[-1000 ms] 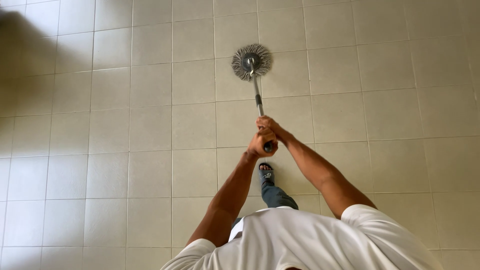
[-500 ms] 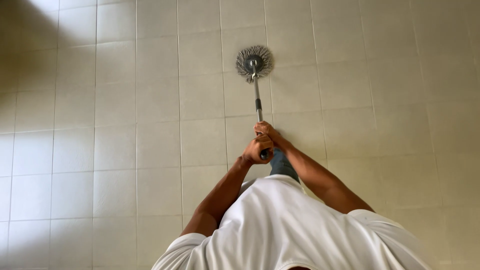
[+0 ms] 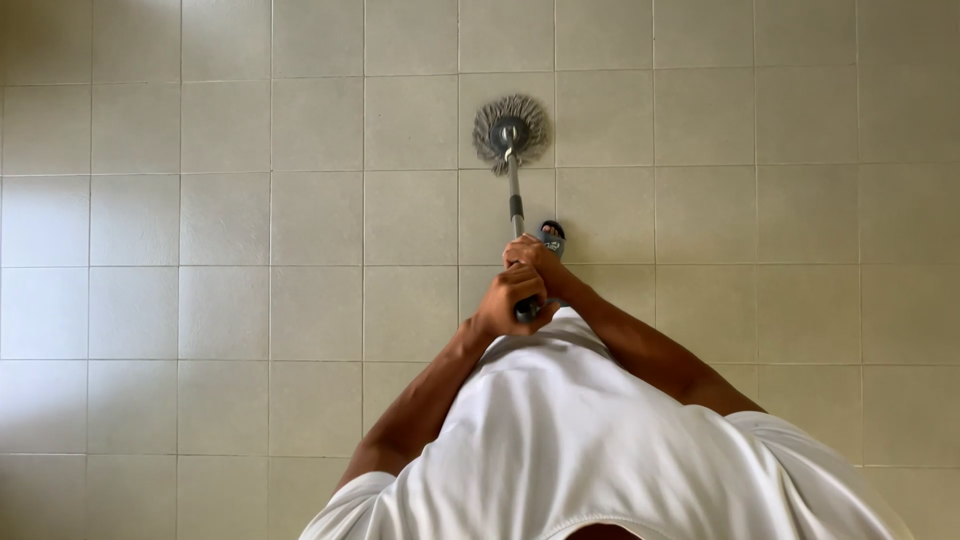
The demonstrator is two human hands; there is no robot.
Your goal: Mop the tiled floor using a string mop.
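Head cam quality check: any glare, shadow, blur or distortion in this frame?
Head view: soft, even light on the beige tiled floor, a brighter patch at mid-left, dimmer toward the top-left corner; no hard glare. The round grey string mop head and both hands, left hand and right hand, look sharp, no motion blur. Grout lines bow slightly near the edges, a mild wide-angle distortion.

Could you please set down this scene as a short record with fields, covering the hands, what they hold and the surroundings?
left hand: closed on the mop handle, lower grip
right hand: closed on the handle, just above the left
mop: round grey head flat on the floor, metal handle running back to the hands
floor: pale square tiles
foot: dark sandal, beside the handle
shirt: white
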